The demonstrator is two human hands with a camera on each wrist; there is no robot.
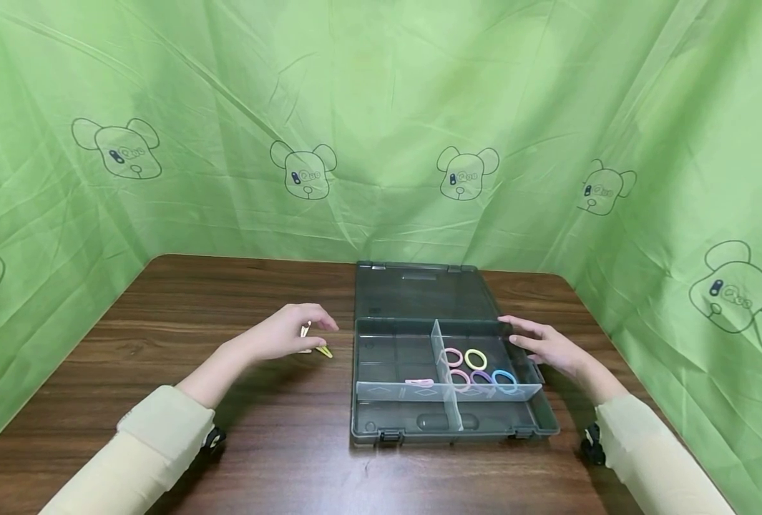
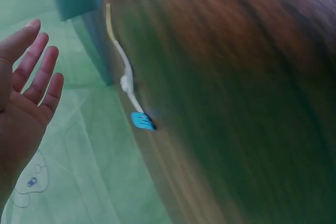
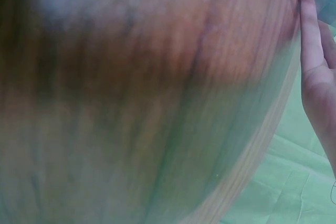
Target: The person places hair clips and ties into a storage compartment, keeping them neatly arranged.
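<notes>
My left hand [image 1: 292, 331] hovers over the table left of the box, fingers loosely bent and holding nothing. Close below it lie a yellow hair clip [image 1: 324, 351] and a pale clip [image 1: 305, 330], partly covered by the hand. The left wrist view also shows a blue clip [image 2: 143, 120] beside white ones [image 2: 127, 81]. My right hand [image 1: 551, 348] has its relaxed fingers at the right side of the dark translucent divided box [image 1: 390, 415]. Inside, a pink clip [image 1: 419, 383] lies in the back left compartment; several coloured hair ties [image 1: 475, 359] occupy the back right one.
The box's lid [image 1: 422, 290] is folded back flat behind it. Pale dividers [image 1: 387, 391] split the box, and two latches sit on its front. Around the wooden table [image 1: 277, 443] hangs a green curtain [image 1: 381, 86] with bear-head drawings.
</notes>
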